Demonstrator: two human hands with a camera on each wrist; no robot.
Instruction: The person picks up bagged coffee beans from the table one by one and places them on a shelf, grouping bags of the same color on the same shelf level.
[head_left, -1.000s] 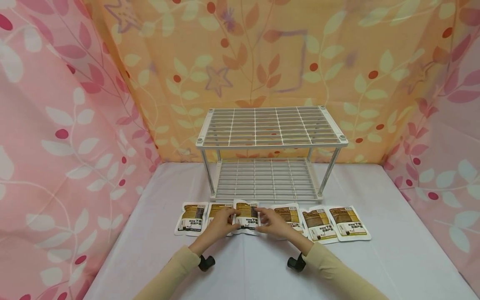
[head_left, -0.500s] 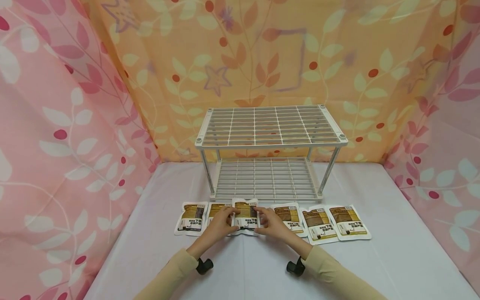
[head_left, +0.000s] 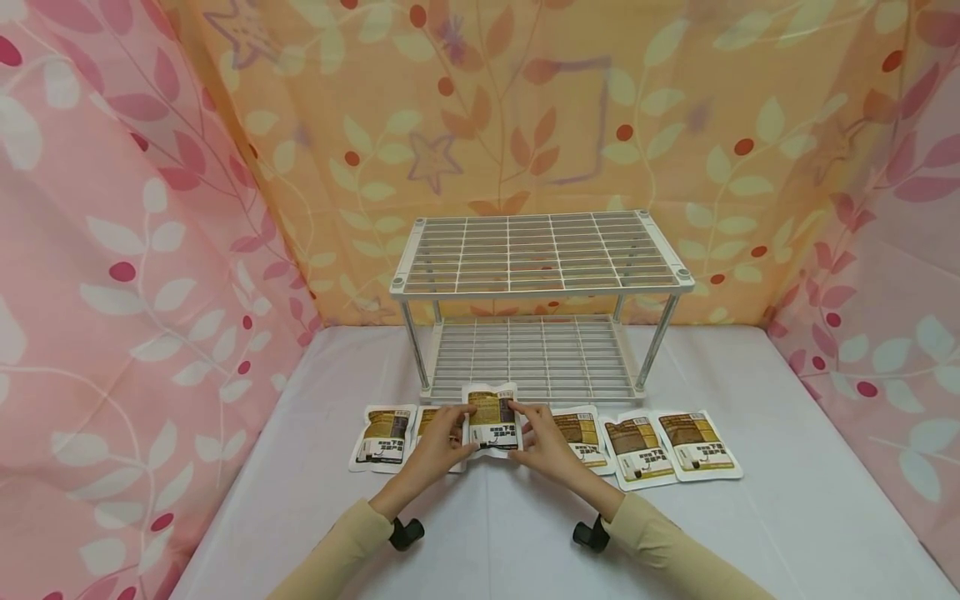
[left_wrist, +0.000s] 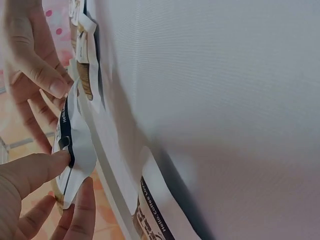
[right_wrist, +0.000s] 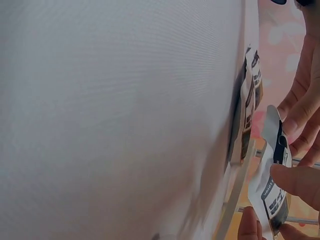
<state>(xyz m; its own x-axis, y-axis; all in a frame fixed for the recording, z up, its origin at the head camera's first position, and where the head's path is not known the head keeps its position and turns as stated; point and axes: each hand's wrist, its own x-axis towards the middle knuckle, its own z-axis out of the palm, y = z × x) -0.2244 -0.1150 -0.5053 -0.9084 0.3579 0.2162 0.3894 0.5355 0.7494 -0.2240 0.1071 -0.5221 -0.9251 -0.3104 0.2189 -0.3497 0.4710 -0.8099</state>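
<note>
A white and brown coffee pouch [head_left: 492, 420] is lifted off the table, its top tipped toward the rack. My left hand [head_left: 437, 442] pinches its left edge and my right hand [head_left: 542, 440] pinches its right edge. The left wrist view shows this pouch [left_wrist: 75, 150] between thumb and fingers above the cloth. In the right wrist view the pouch [right_wrist: 272, 192] is held the same way. Several similar pouches lie flat in a row: one at the far left [head_left: 382, 437], three to the right [head_left: 637, 448]. One more pouch [head_left: 429, 419] sits partly hidden behind my left hand.
A white two-tier wire rack [head_left: 538, 254] stands behind the row, both shelves bare. The table [head_left: 787, 517] wears a pale lilac cloth. Pink and orange leaf-print curtains [head_left: 135, 250] close in the left, back and right sides.
The pouch between my hands has risen from the table and tilted up toward the rack. Both hands moved slightly forward with it.
</note>
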